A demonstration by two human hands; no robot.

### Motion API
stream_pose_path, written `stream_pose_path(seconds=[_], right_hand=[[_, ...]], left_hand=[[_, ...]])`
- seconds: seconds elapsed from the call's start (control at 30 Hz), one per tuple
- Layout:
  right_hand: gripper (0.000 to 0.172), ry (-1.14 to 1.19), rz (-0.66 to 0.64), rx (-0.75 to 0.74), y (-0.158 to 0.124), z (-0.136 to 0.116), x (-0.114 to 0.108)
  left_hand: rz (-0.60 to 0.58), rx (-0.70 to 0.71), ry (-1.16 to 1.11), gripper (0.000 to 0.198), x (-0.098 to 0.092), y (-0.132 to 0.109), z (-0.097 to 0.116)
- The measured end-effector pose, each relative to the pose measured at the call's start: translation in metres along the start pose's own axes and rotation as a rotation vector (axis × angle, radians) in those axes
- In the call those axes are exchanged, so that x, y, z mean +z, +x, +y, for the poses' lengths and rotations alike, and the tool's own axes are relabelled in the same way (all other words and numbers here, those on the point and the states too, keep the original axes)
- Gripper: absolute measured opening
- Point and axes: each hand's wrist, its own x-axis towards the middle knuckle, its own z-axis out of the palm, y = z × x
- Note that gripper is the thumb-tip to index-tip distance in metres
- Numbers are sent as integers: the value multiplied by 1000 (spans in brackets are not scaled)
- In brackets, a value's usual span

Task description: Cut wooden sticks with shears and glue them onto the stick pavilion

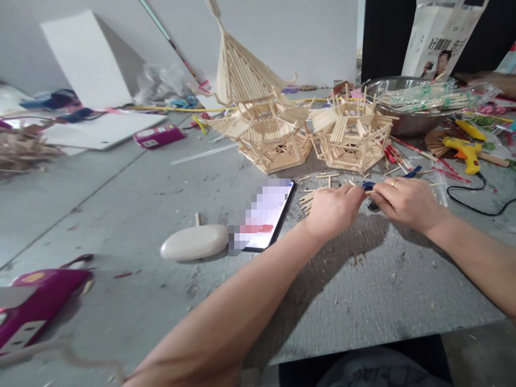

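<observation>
My left hand and my right hand come together over the grey table, fingertips pinched. Between them runs a short, thin wooden stick, gripped at both ends. A blue-handled tool lies close by, mostly hidden behind and under my right hand, so its kind does not show. Beside my left hand lies a small pile of cut wooden sticks. Behind the hands stand a pagoda-like stick model with a pointed roof and a smaller open stick frame.
A lit phone and a pale oval case lie left of my forearm. At the right are a yellow glue gun with its black cord and a metal bowl with bagged sticks. Purple power strips lie leftward.
</observation>
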Motion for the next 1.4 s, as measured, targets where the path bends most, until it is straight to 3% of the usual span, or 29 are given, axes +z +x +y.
stream_pose_path(seconds=[0.2,0.33,0.43,0.53,0.73,0.8,0.97,1.07,1.2,1.3,1.4], right_hand=[[39,22,-38,76,0,0,-1],[38,199,-120,-84,-2,10,-3],[37,354,-142,-133,-2,18,-7],[36,353,-144,-67,-1,22,-5],[24,207,-167,232,2,26,7],[22,244,-161,171,2,26,9],[23,212,-91,-152,1,23,7],[21,260,-77,-205,2,19,6],[25,368,-112,-213,2,15,5],[22,359,-91,-182,1,15,4],[22,268,13,-107,0,16,3]], left_hand=[[-32,-78,-28,36,1,1,1],[-149,57,-327,32,-6,3,-8],[-225,78,-646,30,-13,6,-11],[-221,-64,-828,28,-14,10,-13],[-254,-465,-989,18,-1,13,-24],[-291,-560,-1145,15,1,14,-25],[-357,-720,-1415,11,-2,15,-16],[-448,-765,-1471,12,-4,15,-8],[-541,-715,-1523,11,-7,13,-1],[-558,-672,-1558,10,-6,12,-1],[-524,-664,-1604,7,-3,11,-3]])
